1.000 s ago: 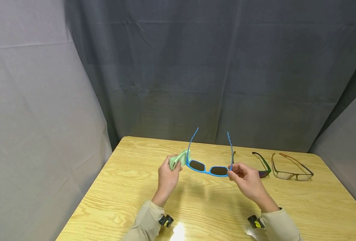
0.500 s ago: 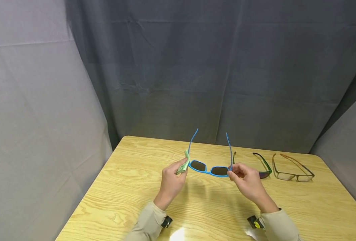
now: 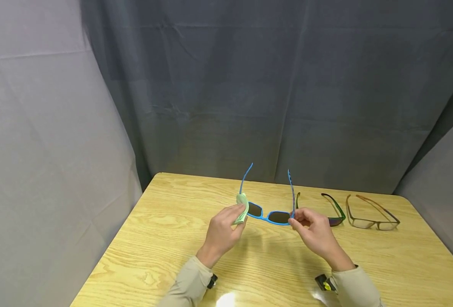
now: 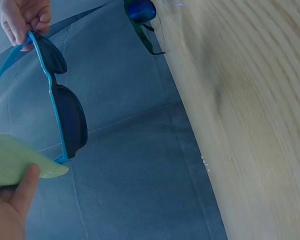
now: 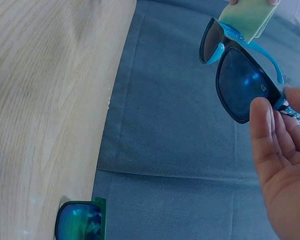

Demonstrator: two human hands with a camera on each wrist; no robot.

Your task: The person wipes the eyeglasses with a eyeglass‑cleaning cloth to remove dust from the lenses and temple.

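Note:
Blue-framed sunglasses (image 3: 278,217) with dark lenses are held up over the table, both temples unfolded and pointing away. My right hand (image 3: 315,232) pinches their right corner by the hinge, thumb and fingertips on the frame. A folded light green cloth (image 3: 242,209) is gripped in my left hand (image 3: 221,230). In the left wrist view the cloth (image 4: 12,160) wraps the left hinge end of the sunglasses (image 4: 70,117), hiding that corner. The right wrist view shows the lens fronts of the sunglasses (image 5: 240,82), with the cloth (image 5: 247,17) at the far end.
Green-and-black sunglasses (image 3: 337,221) lie on the wooden table (image 3: 153,238), just beyond my right hand. Clear-lensed eyeglasses (image 3: 364,224) with brown temples lie farther right. A dark grey curtain (image 3: 211,106) hangs behind the table, with lighter cloth walls at both sides.
My left hand has moved right with the cloth, from beside the left temple onto the frame's left corner, where the cloth now covers the lens edge. The right hand holds nearly still.

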